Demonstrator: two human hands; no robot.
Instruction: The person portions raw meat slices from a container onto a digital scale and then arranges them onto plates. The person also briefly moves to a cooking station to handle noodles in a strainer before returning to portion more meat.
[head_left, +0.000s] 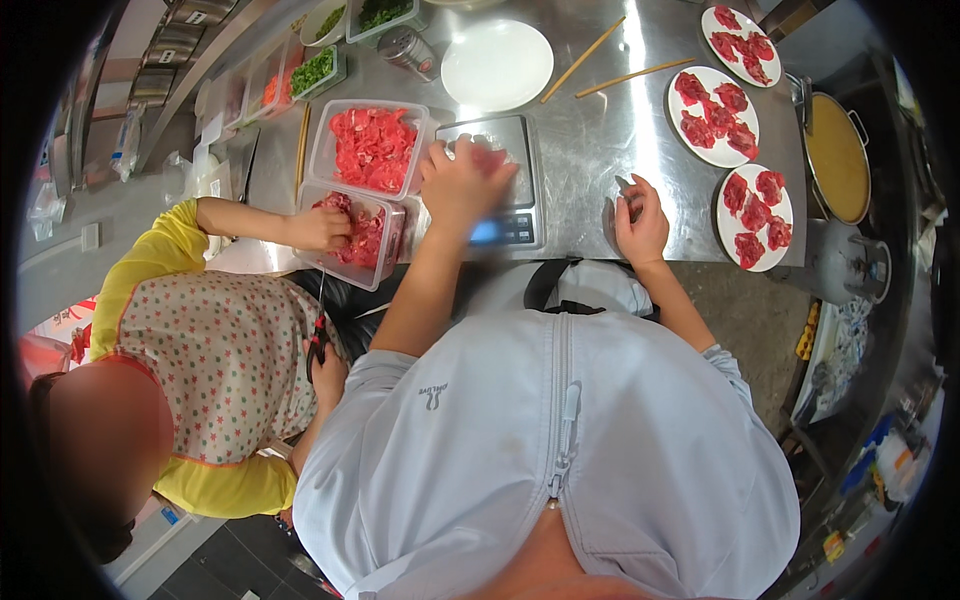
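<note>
My left hand (461, 187) is over the steel pan of a digital kitchen scale (517, 184), blurred. A piece of raw red meat (489, 160) shows between its thumb and fingers, and the display is lit blue. My right hand (643, 221) rests near the table's front edge, fingers loosely curled and apart, with nothing seen in it. Left of the scale stands a plastic tub of sliced raw meat (373, 150). In front of it is a second meat tub (367, 238), where a co-worker's hand (321, 227) reaches in.
Three white plates with meat portions, the nearest plate (729, 238) included, line the table's right side. A bare white plate (496, 64), chopsticks (583, 58), a shaker (407, 52) and chopped greens (313, 72) lie farther back. The co-worker's other hand holds red-and-black scissors (319, 341). A large pot (838, 157) stands right.
</note>
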